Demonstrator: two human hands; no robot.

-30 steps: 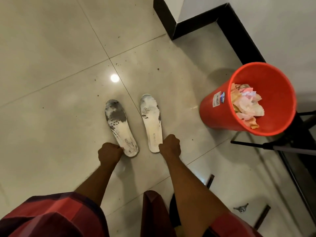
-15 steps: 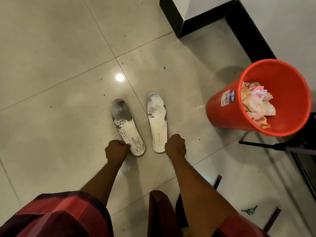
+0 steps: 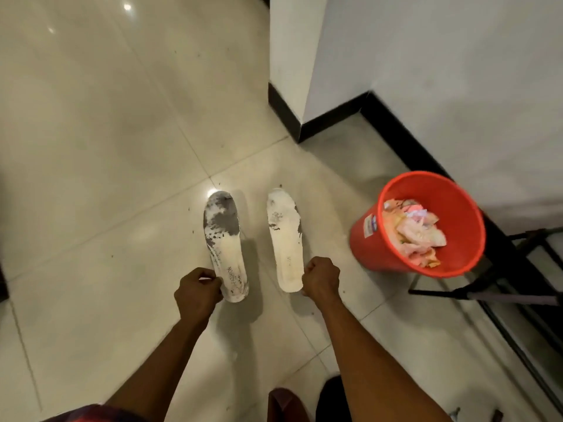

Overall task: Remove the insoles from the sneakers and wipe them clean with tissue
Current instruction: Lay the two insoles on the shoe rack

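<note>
Two white insoles point away from me over the tiled floor. The left insole (image 3: 225, 245) has a large grey-black stain over its toe half and printed lettering near the heel. The right insole (image 3: 285, 239) is mostly white with small dark marks near the toe. My left hand (image 3: 198, 289) pinches the heel end of the left insole. My right hand (image 3: 321, 277) is closed on the heel end of the right insole. Each insole casts a shadow on the floor. No sneakers are in view.
A red plastic bin (image 3: 368, 248) with crumpled pink and white tissues (image 3: 414, 233) stands right of the insoles. A white wall corner with black skirting (image 3: 332, 117) rises behind. A black metal frame (image 3: 487, 293) lies at the right. The floor carries dark specks.
My view has tilted up, showing more wall and floor. Both hands keep their hold on the heels. The insoles now lie more parallel and sit a little further apart.
</note>
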